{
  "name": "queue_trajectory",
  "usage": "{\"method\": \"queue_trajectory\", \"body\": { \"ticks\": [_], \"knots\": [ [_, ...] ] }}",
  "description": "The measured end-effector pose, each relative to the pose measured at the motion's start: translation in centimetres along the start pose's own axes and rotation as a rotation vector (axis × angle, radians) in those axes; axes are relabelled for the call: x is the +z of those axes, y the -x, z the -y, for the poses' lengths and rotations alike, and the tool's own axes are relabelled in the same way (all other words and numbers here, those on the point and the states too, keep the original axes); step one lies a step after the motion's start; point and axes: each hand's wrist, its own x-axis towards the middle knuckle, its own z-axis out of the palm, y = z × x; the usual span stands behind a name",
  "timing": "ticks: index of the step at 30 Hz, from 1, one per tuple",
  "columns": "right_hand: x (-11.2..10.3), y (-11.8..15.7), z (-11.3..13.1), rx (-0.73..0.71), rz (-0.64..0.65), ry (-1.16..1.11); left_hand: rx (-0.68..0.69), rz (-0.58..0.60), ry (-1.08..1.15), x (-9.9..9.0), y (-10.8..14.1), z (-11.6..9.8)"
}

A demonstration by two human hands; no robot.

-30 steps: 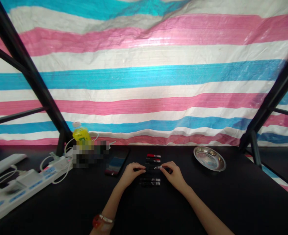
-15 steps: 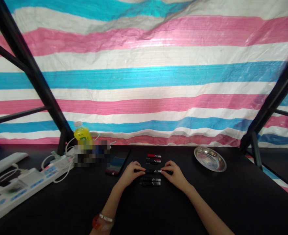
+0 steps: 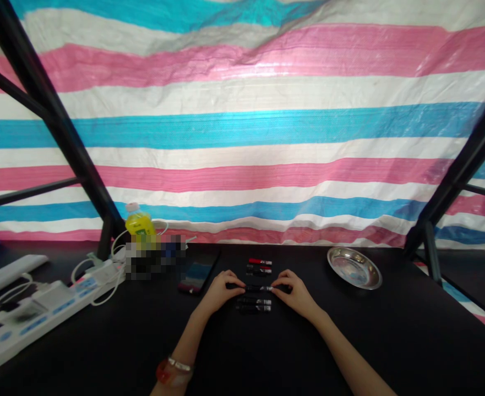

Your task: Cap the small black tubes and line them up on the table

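A black marker (image 3: 259, 288) lies crosswise between my two hands in the middle of the black table. My left hand (image 3: 223, 291) pinches its left end between thumb and fingers. At the right end, my right hand (image 3: 290, 291) grips it the same way. Just beyond it are a red marker (image 3: 260, 262) and a dark marker (image 3: 259, 270), side by side. Nearer to me, two more black markers, an upper one (image 3: 254, 301) and a lower one (image 3: 252, 308), lie parallel to the held one.
A shiny metal dish (image 3: 354, 268) sits to the right. Left of my hands lies a phone (image 3: 200, 273). Further left are a yellow bottle (image 3: 140, 226), a blurred-out patch, cables and a white power strip (image 3: 39, 322). Black frame posts and a striped sheet (image 3: 242, 126) stand behind.
The view has shifted very slightly. Both hands keep their pinch on the black marker, and the other markers lie as before.
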Motion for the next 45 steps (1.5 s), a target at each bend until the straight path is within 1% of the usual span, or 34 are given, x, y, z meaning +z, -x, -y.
{"method": "queue_trajectory", "body": {
  "ticks": [10,23,29,31,35,37,41,45],
  "knots": [
    [-0.1,0.0,0.0,-0.005,0.002,-0.012,-0.001,0.007,0.088,0.0,-0.1,0.5],
    [-0.2,0.1,0.3,-0.018,0.015,-0.019,0.002,0.021,0.112,-0.2,-0.1,0.5],
    [-0.3,0.1,0.4,-0.010,0.017,-0.028,0.033,0.009,0.117,-0.3,0.0,0.7],
    [-0.2,0.0,0.2,0.001,0.003,-0.045,0.033,-0.020,0.127,-0.2,-0.1,0.7],
    [0.2,-0.2,-0.7,0.019,-0.069,-0.075,-0.026,-0.158,0.210,0.4,-0.5,0.9],
    [0.5,-0.5,-1.0,0.018,-0.106,-0.081,-0.054,-0.204,0.225,0.9,-0.9,1.2],
    [0.9,-0.9,-1.2,0.019,-0.122,-0.062,-0.076,-0.218,0.163,1.5,-1.7,2.0],
    [1.1,-1.2,-1.4,0.029,-0.134,-0.047,-0.133,-0.215,0.108,1.3,-2.3,2.2]
  ]
}}
